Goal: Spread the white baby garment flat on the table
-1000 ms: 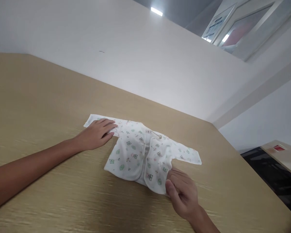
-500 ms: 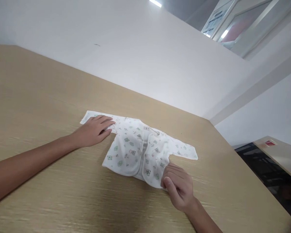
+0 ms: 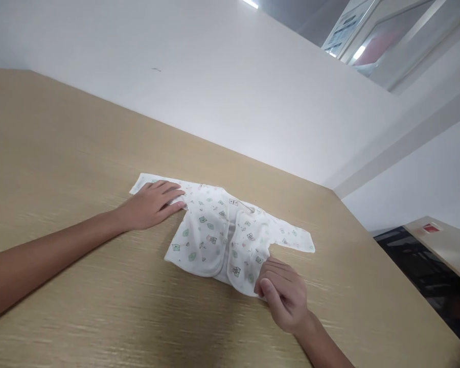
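A white baby jacket with small green and grey animal prints lies spread on the table, neck away from me. Its two front panels meet near the middle with a narrow gap between them, and a small label shows inside the collar. My left hand rests flat on the sleeve at the left, palm down, fingers stretched out. At the lower right corner of the jacket, my right hand is closed on the side edge near the hem. Its fingertips are partly hidden under the hand. The right sleeve lies stretched outward, untouched.
The wooden table runs back to a white wall. Beyond its right edge stands a lower cabinet with a dark glossy front and a red label on top. A window is at the upper right.
The view has shifted slightly, so everything sits a little further right. Both hands keep their places on the jacket; the left thumb has slid slightly to the right.
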Demonstrator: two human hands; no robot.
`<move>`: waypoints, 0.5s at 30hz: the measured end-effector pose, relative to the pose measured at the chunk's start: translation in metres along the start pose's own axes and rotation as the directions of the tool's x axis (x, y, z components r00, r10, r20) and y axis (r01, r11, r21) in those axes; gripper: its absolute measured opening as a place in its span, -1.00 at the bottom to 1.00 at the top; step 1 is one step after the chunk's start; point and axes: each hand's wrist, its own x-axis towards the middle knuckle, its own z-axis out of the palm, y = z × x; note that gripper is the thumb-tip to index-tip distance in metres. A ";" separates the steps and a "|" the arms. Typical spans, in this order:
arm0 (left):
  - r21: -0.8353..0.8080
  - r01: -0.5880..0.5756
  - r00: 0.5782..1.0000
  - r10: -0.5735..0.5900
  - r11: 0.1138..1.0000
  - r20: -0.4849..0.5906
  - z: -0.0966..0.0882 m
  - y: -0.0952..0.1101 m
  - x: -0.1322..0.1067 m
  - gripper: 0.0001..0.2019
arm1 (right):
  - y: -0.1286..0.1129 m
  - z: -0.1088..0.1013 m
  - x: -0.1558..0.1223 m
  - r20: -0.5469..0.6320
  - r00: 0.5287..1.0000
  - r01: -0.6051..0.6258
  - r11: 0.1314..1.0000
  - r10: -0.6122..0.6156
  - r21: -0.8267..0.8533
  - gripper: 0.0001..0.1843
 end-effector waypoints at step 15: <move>-0.011 -0.018 1.000 0.018 1.000 0.014 -0.003 0.001 0.000 -0.44 | 0.001 -0.001 0.001 -0.033 0.998 0.058 0.994 -0.062 -0.095 -0.65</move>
